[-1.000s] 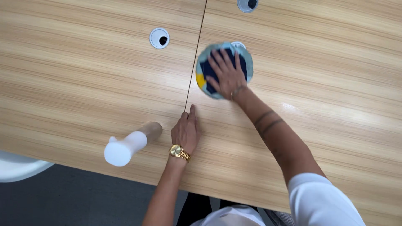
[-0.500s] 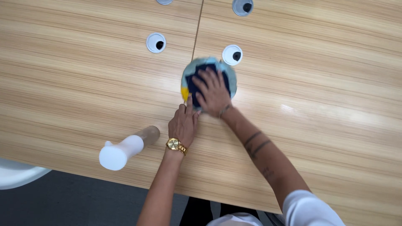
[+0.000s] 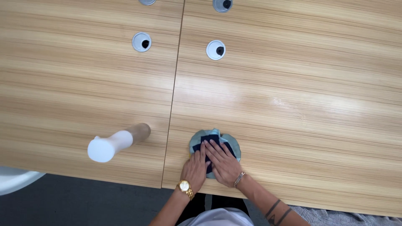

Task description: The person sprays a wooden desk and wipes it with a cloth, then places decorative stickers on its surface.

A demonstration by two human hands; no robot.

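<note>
- My left hand (image 3: 194, 168) lies flat, fingers together, on the near-left part of the cloth (image 3: 215, 144); a gold watch (image 3: 184, 188) sits on that wrist.
- My right hand (image 3: 224, 161) lies flat beside it, fingers spread over the cloth's middle, touching the left hand; a thin bracelet (image 3: 239, 179) circles that wrist. Both hands press down open-palmed and grip nothing.
- The cloth is a small round bundle, pale blue at the rim with a dark navy patch in the middle and a bit of yellow at its left edge. It looks soft and creased, and it rests close to the near edge of the worktop (image 3: 301, 104), just right of the seam (image 3: 173, 92).
- The worktop is smooth, light wood-grain laminate in two panels, with a soft glare across the right one.
- A spray bottle (image 3: 117, 142), white at the top with a brown body, stands on the left panel, well apart from my hands.
- Round grey cable grommets (image 3: 215, 50) sit further back on each side of the seam.
- Wide bare surface stretches right and ahead; a dark floor (image 3: 83, 201) shows beyond the near edge.
</note>
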